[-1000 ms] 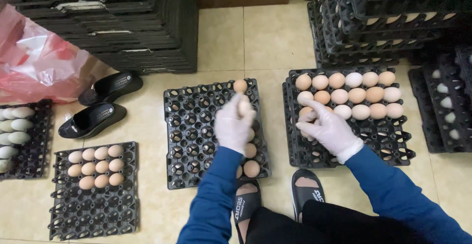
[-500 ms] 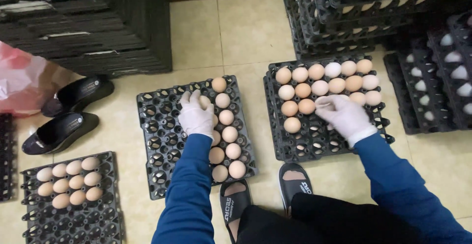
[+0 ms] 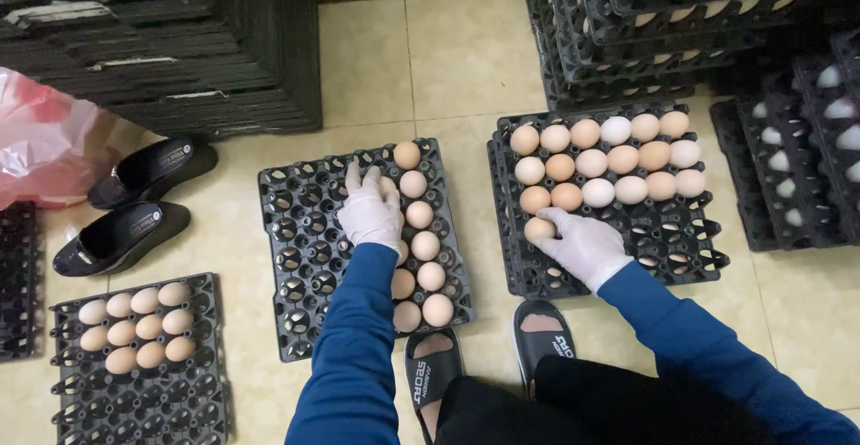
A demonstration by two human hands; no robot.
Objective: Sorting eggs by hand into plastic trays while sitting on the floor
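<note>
Leftmost, pink bag [image 3: 40, 145]: seen well to the left of the middle tray [image 3: 305, 257], against the frame edge.
Shoes [image 3: 134, 203]: a black pair, laid on the tiled floor left of the middle tray.
Small tray [image 3: 134, 400]: a black tray placed down and left of the middle tray; ten or so brown eggs [image 3: 134, 324] are held in its upper rows.
Middle tray: black, laid flat on the floor; a column of brown eggs [image 3: 421, 230] is kept along its right side, the rest of its cups unfilled.
Left hand [image 3: 370, 207]: white-gloved, fingers spread and pressed down on the middle tray just beside the egg column; whether an egg is gripped beneath the palm cannot be told.
Sandals [image 3: 488, 355]: worn on two feet just below the middle tray.
Right tray [image 3: 681, 248]: black, placed just to the right of the middle tray; its upper three rows are filled with brown and pale eggs.
Right hand [image 3: 582, 246]: white-gloved, fingers curled onto one brown egg [image 3: 537, 228] at the left end of the fourth row, the cups nearest the middle tray.
Stacks [image 3: 645, 24]: black trays piled above and right of the middle tray.
</note>
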